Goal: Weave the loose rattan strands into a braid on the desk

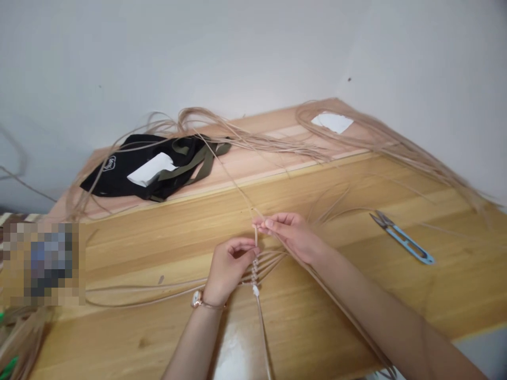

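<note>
My left hand [229,266] is curled closed around a short knotted braid of tan rattan strands [255,272] above the wooden table [158,243]. My right hand [291,232] pinches a thin tan strand [233,179] just above the braid, the strand running away toward the back of the table. Loose ends trail down from the braid toward me. A watch sits on my left wrist.
Long bundles of tan strands [380,137] loop across the back and right of the table. A black bag with olive straps [150,166] lies back left. Blue-handled thread snips [402,237] rest to the right. A white paper [332,121] lies far back.
</note>
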A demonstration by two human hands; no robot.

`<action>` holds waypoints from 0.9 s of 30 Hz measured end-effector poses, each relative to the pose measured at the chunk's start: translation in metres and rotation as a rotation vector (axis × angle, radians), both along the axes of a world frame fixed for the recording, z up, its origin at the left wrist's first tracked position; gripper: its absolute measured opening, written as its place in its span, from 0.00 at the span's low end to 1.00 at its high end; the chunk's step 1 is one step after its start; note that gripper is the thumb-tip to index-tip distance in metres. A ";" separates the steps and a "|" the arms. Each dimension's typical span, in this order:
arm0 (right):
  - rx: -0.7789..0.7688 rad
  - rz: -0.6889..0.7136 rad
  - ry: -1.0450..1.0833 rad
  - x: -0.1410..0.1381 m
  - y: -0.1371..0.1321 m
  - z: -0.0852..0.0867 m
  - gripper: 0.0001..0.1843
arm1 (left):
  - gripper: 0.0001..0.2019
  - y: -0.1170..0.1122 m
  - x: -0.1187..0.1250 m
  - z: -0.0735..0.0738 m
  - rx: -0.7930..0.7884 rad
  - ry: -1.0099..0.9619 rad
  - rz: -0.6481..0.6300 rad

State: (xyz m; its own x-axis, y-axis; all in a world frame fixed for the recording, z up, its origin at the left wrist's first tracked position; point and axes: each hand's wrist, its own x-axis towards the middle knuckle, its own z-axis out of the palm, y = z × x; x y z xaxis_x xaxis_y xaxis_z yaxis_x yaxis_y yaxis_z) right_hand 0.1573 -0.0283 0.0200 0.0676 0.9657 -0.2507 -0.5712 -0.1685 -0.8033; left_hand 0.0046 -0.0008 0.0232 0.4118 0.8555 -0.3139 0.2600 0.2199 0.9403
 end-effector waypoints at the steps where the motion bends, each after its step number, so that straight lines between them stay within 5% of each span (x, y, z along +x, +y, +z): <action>1: 0.005 -0.005 0.001 0.001 -0.001 0.001 0.10 | 0.11 0.000 0.000 -0.001 0.014 0.003 -0.004; 10: 0.071 -0.005 -0.108 0.006 -0.007 0.003 0.11 | 0.08 0.000 -0.004 -0.001 0.156 0.086 -0.131; 19: 0.080 0.253 -0.287 0.008 -0.012 0.008 0.10 | 0.08 0.003 -0.010 -0.004 0.246 0.008 -0.139; 27: 0.101 0.305 -0.353 0.005 -0.013 0.005 0.13 | 0.06 0.004 -0.006 0.000 0.291 -0.069 -0.114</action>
